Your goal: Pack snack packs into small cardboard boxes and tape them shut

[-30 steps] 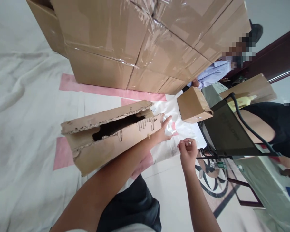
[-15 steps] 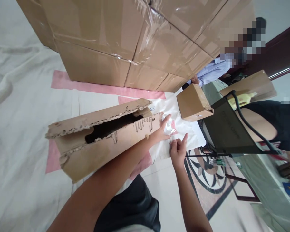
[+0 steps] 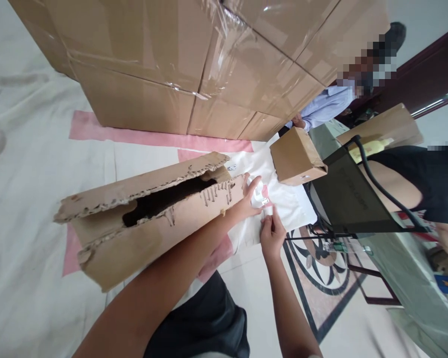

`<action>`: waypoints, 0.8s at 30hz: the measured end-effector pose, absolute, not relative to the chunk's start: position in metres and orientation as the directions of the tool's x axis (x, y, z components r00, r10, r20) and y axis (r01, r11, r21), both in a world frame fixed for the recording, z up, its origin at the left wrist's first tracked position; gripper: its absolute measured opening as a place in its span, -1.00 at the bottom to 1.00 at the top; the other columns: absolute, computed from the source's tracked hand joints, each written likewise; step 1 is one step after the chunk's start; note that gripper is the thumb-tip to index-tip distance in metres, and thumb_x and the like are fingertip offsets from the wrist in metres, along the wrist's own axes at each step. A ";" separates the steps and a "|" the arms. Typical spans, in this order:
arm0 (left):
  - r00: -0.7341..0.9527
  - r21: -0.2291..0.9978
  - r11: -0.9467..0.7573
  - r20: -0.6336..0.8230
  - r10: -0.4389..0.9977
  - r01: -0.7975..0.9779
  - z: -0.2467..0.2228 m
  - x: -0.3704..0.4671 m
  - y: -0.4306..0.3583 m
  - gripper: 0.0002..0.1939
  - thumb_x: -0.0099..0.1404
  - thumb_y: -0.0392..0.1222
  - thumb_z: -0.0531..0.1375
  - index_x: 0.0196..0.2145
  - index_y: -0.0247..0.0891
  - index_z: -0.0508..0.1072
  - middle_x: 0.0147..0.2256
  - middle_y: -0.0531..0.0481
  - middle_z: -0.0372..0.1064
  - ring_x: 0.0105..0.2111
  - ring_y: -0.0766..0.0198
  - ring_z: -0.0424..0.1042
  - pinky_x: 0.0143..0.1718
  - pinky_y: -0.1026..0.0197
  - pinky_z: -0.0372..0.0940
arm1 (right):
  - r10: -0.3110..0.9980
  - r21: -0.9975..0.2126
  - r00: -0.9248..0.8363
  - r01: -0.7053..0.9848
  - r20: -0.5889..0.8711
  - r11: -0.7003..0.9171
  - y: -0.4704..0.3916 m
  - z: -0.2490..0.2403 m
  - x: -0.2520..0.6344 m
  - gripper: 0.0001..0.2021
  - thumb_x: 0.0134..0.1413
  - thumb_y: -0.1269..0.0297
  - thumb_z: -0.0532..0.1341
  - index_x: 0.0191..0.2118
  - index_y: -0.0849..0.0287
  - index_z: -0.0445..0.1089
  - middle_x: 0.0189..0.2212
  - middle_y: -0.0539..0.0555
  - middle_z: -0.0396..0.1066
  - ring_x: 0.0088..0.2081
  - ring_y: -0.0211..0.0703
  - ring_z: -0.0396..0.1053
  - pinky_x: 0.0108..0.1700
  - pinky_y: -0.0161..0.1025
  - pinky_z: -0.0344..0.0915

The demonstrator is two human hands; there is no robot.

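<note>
My left hand is curled round a small white object with a printed label; its kind is hard to make out. Close beside it, my right hand has its thumb and fingers drawn together, with the fingertips near the labelled end. Whatever those fingers pinch is too small or hidden to name. Left of my hands lies a long cardboard box with torn, ragged edges and a dark gap along its top. My left forearm passes along the near side of this box.
Large taped cardboard boxes form a wall behind. A smaller carton sits on the white cloth at the right. Beyond it are a dark mesh chair, a person in a light blue shirt and another person in dark clothes.
My right index finger, stretched out and apart before, has bent in toward the white object. My left hand keeps its hold. The whole view has shifted slightly.
</note>
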State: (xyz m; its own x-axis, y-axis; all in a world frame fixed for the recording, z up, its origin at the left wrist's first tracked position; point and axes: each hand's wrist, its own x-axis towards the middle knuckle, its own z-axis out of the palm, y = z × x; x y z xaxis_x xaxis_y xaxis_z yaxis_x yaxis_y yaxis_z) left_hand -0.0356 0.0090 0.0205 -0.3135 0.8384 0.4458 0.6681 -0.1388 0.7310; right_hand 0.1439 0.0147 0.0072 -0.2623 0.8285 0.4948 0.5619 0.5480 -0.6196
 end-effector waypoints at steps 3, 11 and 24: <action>-0.307 0.735 -0.134 0.433 0.848 0.665 0.021 -0.035 0.009 -0.02 0.01 0.00 0.44 0.31 -0.18 0.15 0.27 -0.28 0.06 0.22 -0.20 0.11 0.25 -0.17 0.06 | 0.810 -0.621 -0.222 0.544 0.543 0.565 0.015 0.003 0.144 -0.26 0.30 0.30 0.10 0.50 0.18 -0.22 -0.46 -0.06 0.33 -0.46 -0.23 0.35 -0.33 -0.26 0.36; -0.298 0.700 -0.111 0.436 0.849 0.706 0.026 -0.038 0.007 -0.06 0.05 0.05 0.40 0.32 -0.21 0.19 0.25 -0.30 0.08 0.19 -0.23 0.12 0.21 -0.16 0.07 | 0.737 -0.421 -0.466 0.613 0.491 0.668 0.013 0.018 0.137 -0.51 0.22 0.48 -0.03 0.15 0.23 0.48 -0.45 0.03 0.25 -0.43 -0.17 0.28 -0.35 -0.24 0.30; -0.288 0.686 -0.100 0.429 0.856 0.721 0.025 -0.039 0.006 -0.03 0.02 0.06 0.42 0.31 -0.19 0.17 0.26 -0.27 0.05 0.19 -0.19 0.13 0.21 -0.12 0.07 | 0.804 -0.521 -0.281 0.640 0.525 0.564 0.007 0.008 0.132 -0.28 0.35 0.33 -0.01 0.50 0.23 -0.35 -0.48 -0.09 0.23 -0.45 -0.20 0.31 -0.28 -0.23 0.31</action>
State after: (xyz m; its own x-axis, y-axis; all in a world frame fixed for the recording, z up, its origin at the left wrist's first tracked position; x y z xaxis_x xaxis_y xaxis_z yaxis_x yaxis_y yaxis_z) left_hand -0.0390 0.0059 0.0252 -0.2883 0.8562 0.4286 0.7211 -0.1003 0.6855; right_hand 0.1322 0.0070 0.0075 -0.2808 0.8037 0.5246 0.6402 0.5641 -0.5215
